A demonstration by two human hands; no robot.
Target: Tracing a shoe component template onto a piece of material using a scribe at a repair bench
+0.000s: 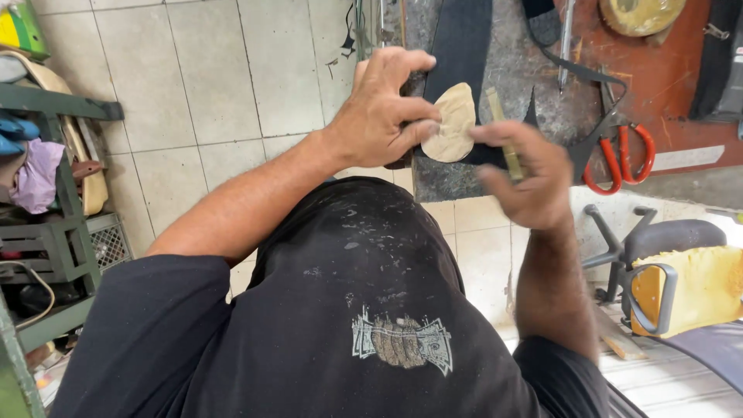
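My left hand (385,108) presses a tan, rounded template piece (453,122) flat onto a long black sheet (460,46) that lies on the grey workbench (511,70). My right hand (525,174) grips a slim yellowish tool (504,139) at the template's right edge. My fingers hide the template's left rim. My black shirt fills the lower middle of the view.
Red-handled scissors (619,155) lie on the bench to the right, with a metal rod (566,39) and black offcuts beside them. A green shelf rack (54,232) with clutter stands at the left. A worn chair (673,286) sits lower right on the tiled floor.
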